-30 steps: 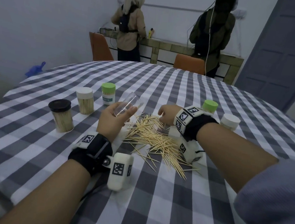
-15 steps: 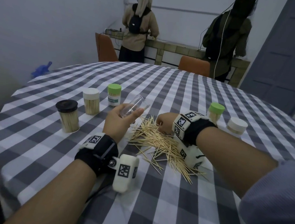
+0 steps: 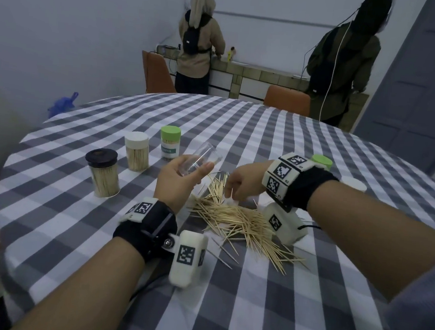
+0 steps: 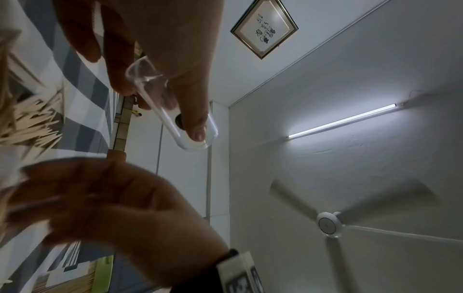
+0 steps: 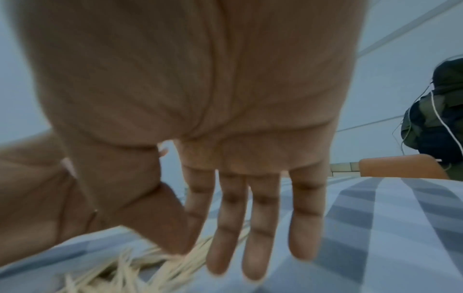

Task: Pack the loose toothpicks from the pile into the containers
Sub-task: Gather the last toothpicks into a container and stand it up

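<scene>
A pile of loose toothpicks point(image 3: 235, 218) lies on the checked table point(image 3: 251, 310) between my hands. My left hand point(image 3: 193, 166) grips an empty clear container point(image 3: 201, 155), tilted with its mouth toward the pile; the left wrist view shows the thumb point(image 4: 195, 126) and fingers round the container point(image 4: 172, 117). My right hand point(image 3: 232, 192) hangs over the pile's far end with fingers pointing down. Its thumb point(image 5: 172, 234) presses against the forefinger, and a toothpick sticks down from that pinch. The pile point(image 5: 140, 271) shows under the fingertips.
Three filled, capped containers stand at the left: black lid point(image 3: 102, 174), white lid point(image 3: 136, 155), green lid point(image 3: 169, 145). A green-lidded one point(image 3: 322, 161) and a white-lidded one point(image 3: 354, 184) stand behind my right wrist. Two people stand at a far counter beside orange chairs point(image 3: 286, 102).
My right hand has lifted a little off the pile, its fingers now pointing down. My left hand keeps the clear container tilted in much the same spot.
</scene>
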